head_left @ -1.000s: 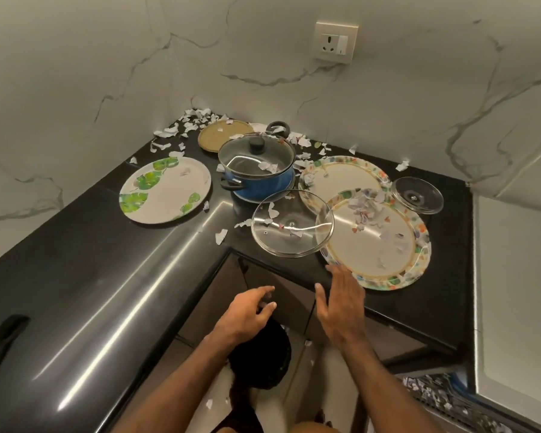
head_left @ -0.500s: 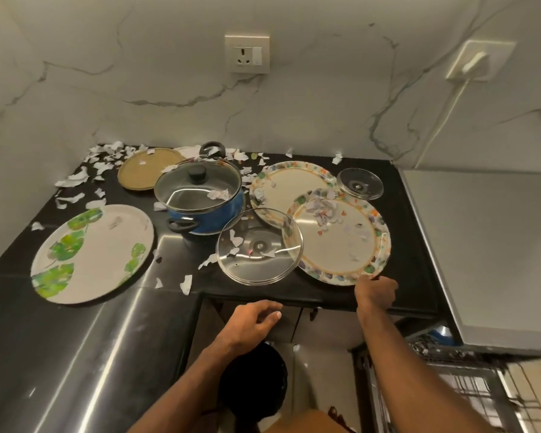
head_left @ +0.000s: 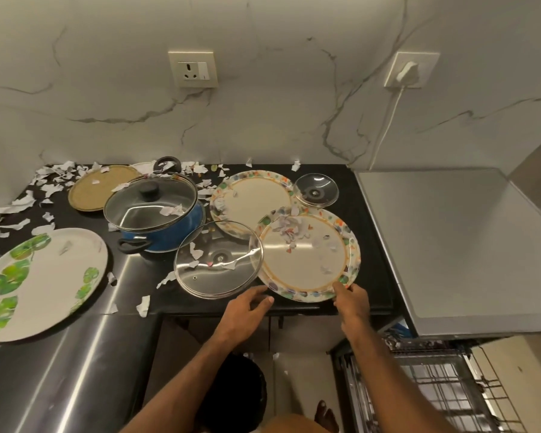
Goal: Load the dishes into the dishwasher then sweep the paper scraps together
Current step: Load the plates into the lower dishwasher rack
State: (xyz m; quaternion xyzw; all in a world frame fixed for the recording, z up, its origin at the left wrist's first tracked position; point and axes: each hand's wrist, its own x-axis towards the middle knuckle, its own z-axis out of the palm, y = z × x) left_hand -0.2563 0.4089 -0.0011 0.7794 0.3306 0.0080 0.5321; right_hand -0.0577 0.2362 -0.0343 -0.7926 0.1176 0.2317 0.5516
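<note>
A cream plate with a multicoloured rim [head_left: 306, 260] lies on the black counter [head_left: 369, 245], paper scraps [head_left: 286, 229] piled on its far side. My right hand [head_left: 352, 303] pinches its near rim, thumb on top. My left hand [head_left: 247, 310] reaches with loosely curled fingers to the counter edge between that plate and a large glass lid [head_left: 217, 264], holding nothing. A second matching plate [head_left: 252, 203] lies behind. A blue pot with a glass lid [head_left: 153, 214] stands left of it. The dishwasher rack [head_left: 434, 392] is pulled out at lower right.
A green-leaf plate [head_left: 35, 279] sits at the left, a tan plate [head_left: 97, 187] at the back, a small glass lid [head_left: 316, 190] near the wall. Torn scraps [head_left: 44, 182] litter the back left corner. The grey dishwasher top [head_left: 456, 245] adjoins the counter's right side.
My view has come closer. My right hand has taken hold of the plate's near rim. My left hand has risen from below the counter to its edge by the glass lid.
</note>
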